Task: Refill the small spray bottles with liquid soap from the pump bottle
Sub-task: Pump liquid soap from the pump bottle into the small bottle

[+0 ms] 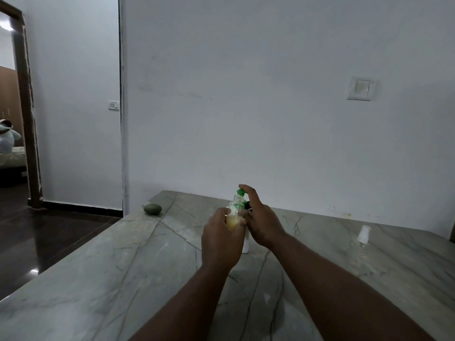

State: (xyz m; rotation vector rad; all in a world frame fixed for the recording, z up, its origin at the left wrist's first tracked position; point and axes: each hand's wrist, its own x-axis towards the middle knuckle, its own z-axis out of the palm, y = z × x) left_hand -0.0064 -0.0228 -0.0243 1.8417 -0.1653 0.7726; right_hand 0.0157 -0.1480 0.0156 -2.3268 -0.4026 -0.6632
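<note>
Home interior; plain white walls w/ light switches [360, 88]; marble-look stone table [123, 267]; wood-framed doorway [27, 107] onto a bedroom w/ a soft toy [7, 136].

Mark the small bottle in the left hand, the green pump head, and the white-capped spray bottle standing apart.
small bottle [234, 219]: head view, on its yellow-filled lower body.
green pump head [239, 192]: head view, on the nozzle.
white-capped spray bottle [364, 233]: head view, on its cap.
</note>
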